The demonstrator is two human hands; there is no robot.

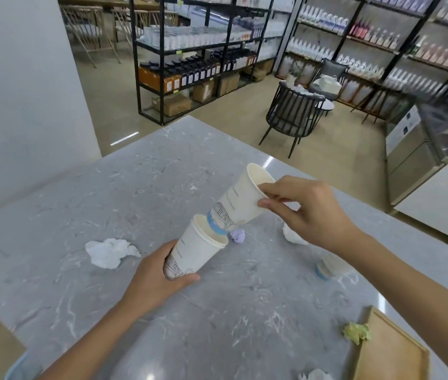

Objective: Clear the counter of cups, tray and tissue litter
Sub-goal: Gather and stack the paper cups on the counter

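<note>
- At the centre of the frame, a tilted paper cup is held in the grip of the left hand, fingers wrapped round its lower half, its open mouth turned up and to the right; a second rim appears just inside its lip, so it may be a nested pair, though this cannot be told for certain.
- Just above and right of it, a second paper cup is pinched at its rim by the right hand, thumb and fingers closed on the lip; this cup is tilted, and its blue-banded base is set at the mouth of the lower cup.
- Directly beyond the two cups, a small lilac paper ball is seen lying on the grey marbled table.
- To the left of centre, a crumpled white tissue is laid on the table, apart from the left hand.
- Under the right wrist, another white tissue is partly hidden.
- Below the right forearm, a third cup lies on its side, blurred.
- At the lower right, a wooden tray is placed near the table edge, with a crumpled green tissue on its left rim.
- At the bottom edge, a further white scrap is cut off by the frame.
</note>
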